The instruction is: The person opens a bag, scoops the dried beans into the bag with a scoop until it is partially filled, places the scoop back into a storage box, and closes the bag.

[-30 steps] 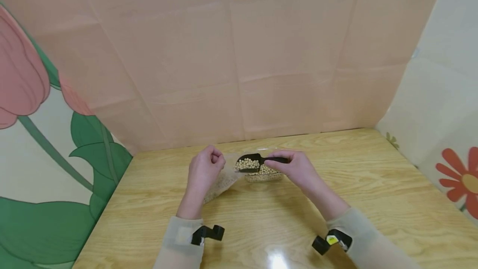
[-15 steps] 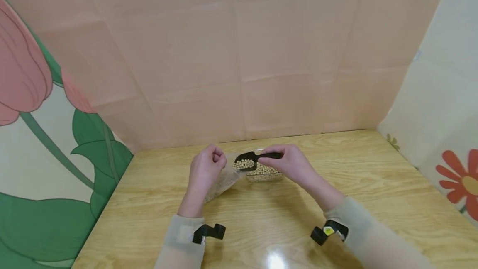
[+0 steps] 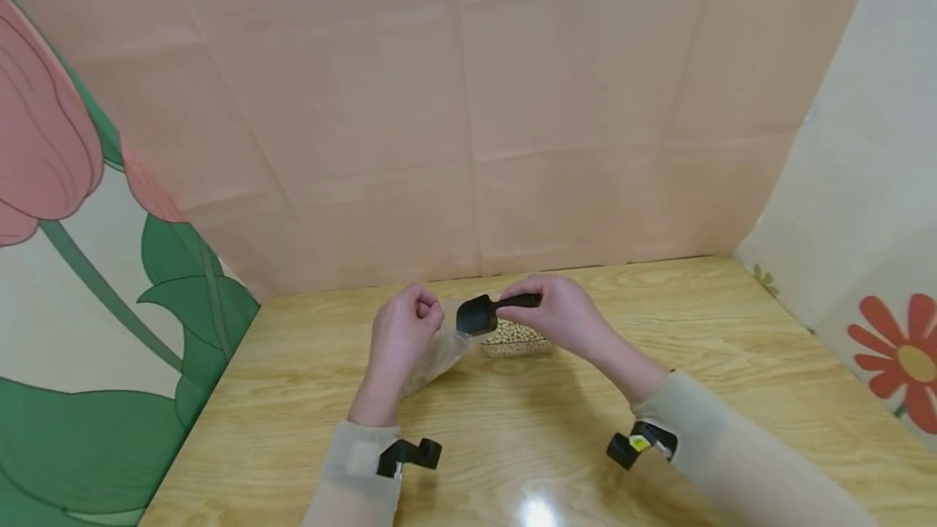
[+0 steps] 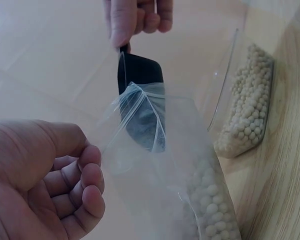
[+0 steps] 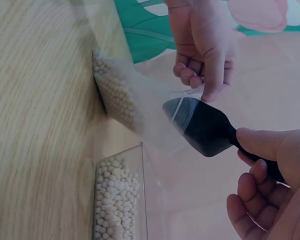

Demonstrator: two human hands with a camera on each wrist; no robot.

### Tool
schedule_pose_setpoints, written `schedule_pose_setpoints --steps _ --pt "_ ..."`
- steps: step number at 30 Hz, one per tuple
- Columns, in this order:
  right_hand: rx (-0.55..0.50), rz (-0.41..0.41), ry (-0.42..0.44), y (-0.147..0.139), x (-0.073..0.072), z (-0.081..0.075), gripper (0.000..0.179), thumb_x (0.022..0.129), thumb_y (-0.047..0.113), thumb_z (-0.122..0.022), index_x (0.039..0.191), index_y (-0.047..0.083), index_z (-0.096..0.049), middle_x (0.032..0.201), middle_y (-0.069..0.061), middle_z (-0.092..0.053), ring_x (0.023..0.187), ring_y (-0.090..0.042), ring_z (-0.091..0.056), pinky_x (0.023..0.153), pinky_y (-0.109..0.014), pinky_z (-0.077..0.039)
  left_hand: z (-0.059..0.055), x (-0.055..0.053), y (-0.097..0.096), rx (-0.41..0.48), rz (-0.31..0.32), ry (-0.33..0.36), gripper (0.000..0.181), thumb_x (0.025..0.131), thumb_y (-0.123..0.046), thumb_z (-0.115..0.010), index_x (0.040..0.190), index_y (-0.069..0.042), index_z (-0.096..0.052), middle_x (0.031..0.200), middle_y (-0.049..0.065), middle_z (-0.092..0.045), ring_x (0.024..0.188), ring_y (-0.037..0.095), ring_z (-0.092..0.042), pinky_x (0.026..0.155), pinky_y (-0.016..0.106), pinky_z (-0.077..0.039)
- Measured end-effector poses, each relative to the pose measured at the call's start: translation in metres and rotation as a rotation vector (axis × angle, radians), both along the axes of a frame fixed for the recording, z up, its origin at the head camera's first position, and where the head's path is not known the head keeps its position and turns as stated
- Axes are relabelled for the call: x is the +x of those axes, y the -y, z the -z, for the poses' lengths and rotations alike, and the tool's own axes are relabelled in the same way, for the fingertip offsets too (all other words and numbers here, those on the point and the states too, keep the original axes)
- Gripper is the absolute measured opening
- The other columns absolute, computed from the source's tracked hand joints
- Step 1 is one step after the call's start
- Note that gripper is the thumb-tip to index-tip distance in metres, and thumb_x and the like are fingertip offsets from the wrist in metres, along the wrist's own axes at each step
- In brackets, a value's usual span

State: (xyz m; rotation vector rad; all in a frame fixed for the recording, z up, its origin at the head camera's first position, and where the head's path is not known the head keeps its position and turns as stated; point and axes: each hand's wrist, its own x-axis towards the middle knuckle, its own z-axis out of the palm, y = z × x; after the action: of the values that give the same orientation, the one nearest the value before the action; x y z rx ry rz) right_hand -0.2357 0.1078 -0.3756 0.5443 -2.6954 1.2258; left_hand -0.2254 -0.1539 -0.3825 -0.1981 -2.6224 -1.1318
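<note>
My left hand (image 3: 404, 329) pinches the top edge of a clear plastic bag (image 4: 170, 175) between thumb and fingers. Pale round beans (image 4: 212, 210) fill the lower part of the bag, which stands on the table. By its handle, my right hand (image 3: 560, 311) grips a small black scoop (image 3: 477, 316). The scoop's blade is tipped over at the bag, its front part inside the mouth and seen through the plastic in the left wrist view. No beans show in the scoop's visible part. Just right of the bag, a clear container (image 5: 144, 190) holds more of the beans.
A wood-grain table (image 3: 307, 397) lies under everything. Behind it hangs a pink sheet (image 3: 468, 120). A flower-printed panel (image 3: 73, 307) stands at the left, and a white one with a red flower (image 3: 915, 360) at the right.
My right hand has moved left with the scoop and turned it over. The beans seen in it earlier no longer show there. My left hand has stayed nearly still.
</note>
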Motion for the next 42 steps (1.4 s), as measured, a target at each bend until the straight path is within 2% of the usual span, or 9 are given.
schedule_pose_setpoints --steps 11,15,21,26,33,42 --pt "-0.054 -0.007 0.043 -0.017 0.002 -0.005 0.025 0.095 0.033 -0.089 0.116 0.019 -0.086 0.115 -0.005 -0.079 0.080 -0.019 -0.068 0.071 -0.040 -0.056 0.001 -0.001 0.002 -0.009 0.001 0.050 0.009 0.101 -0.009 -0.072 0.109 -0.008 -0.076 0.083 -0.001 -0.073 0.066 0.016 -0.064 0.071 0.040 -0.056" --pt "-0.077 -0.003 0.062 -0.025 0.002 -0.004 0.026 0.096 0.035 -0.088 0.116 0.019 -0.086 0.120 -0.006 -0.079 0.086 -0.020 -0.069 0.076 -0.040 -0.057 0.001 -0.001 0.002 -0.031 -0.010 0.072 0.012 0.101 -0.011 -0.073 0.113 -0.008 -0.077 0.085 0.000 -0.072 0.066 0.016 -0.063 0.070 0.039 -0.055" --pt "-0.106 0.012 0.117 -0.038 0.004 -0.003 0.032 0.097 0.042 -0.087 0.120 0.020 -0.085 0.125 -0.007 -0.078 0.092 -0.021 -0.071 0.078 -0.040 -0.057 0.001 -0.001 0.002 -0.043 -0.033 0.048 0.007 0.101 -0.010 -0.073 0.104 -0.008 -0.078 0.084 0.000 -0.073 0.068 0.016 -0.064 0.070 0.038 -0.055" --pt "-0.106 0.047 0.130 -0.049 0.004 -0.001 0.034 0.096 0.046 -0.087 0.121 0.023 -0.085 0.133 -0.006 -0.076 0.101 -0.023 -0.070 0.082 -0.041 -0.056 0.000 -0.001 0.002 -0.036 -0.045 0.049 0.006 0.101 -0.010 -0.072 0.103 -0.007 -0.077 0.085 0.000 -0.073 0.071 0.016 -0.066 0.071 0.038 -0.057" --pt "-0.115 0.099 0.164 -0.066 0.002 0.003 0.040 0.096 0.048 -0.086 0.125 0.020 -0.084 0.141 -0.008 -0.073 0.123 -0.029 -0.069 0.095 -0.045 -0.055 0.000 0.000 0.001 -0.023 -0.049 0.050 0.006 0.102 -0.010 -0.071 0.101 -0.008 -0.077 0.083 0.000 -0.072 0.069 0.017 -0.064 0.069 0.038 -0.055" --pt "-0.088 0.146 0.155 -0.077 -0.004 0.017 0.041 0.097 0.048 -0.085 0.123 0.016 -0.085 0.131 -0.011 -0.077 0.111 -0.028 -0.070 0.085 -0.038 -0.055 0.001 0.000 0.000 -0.003 -0.042 0.047 0.006 0.102 -0.009 -0.072 0.099 -0.008 -0.077 0.082 -0.001 -0.071 0.067 0.015 -0.064 0.066 0.035 -0.054"
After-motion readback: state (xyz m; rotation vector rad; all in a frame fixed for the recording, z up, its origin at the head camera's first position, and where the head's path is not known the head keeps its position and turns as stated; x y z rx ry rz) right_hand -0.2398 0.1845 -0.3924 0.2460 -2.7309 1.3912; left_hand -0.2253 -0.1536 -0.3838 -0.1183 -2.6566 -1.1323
